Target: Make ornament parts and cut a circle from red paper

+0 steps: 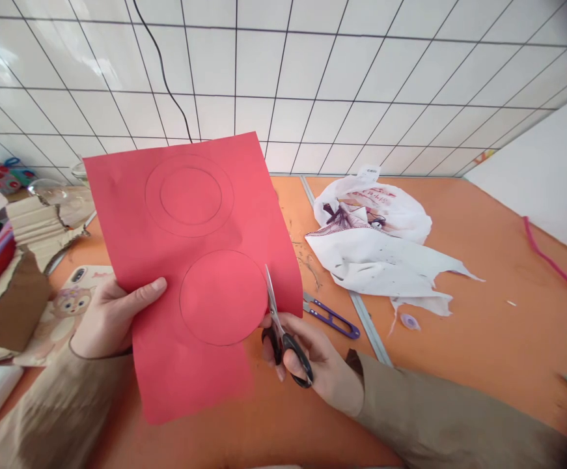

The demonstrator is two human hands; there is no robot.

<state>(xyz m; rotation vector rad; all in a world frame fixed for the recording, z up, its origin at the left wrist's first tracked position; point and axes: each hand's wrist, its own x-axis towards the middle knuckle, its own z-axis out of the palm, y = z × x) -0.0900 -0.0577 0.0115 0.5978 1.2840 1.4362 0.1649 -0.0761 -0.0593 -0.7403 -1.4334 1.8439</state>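
A large sheet of red paper [176,244] is held up above the table, tilted toward me. Drawn on it are a ring of two circles near the top and a single circle lower down. My left hand [117,316] grips the sheet's left edge, thumb in front, other fingers hidden behind. In my right hand [315,358] is a pair of black-handled scissors [299,359], with fingers through the loops. Their blades are at the right side of the lower circle, where the paper is cut along the line. The right part of the sheet curls away.
Purple thread snips [334,320] lie on the orange table [493,378] beside a white plastic bag [385,260] and a small purple disc [409,321]. A cardboard box [14,306] and a phone [68,306] in a patterned case are at left. A pink pipe cleaner [551,257] rests at right.
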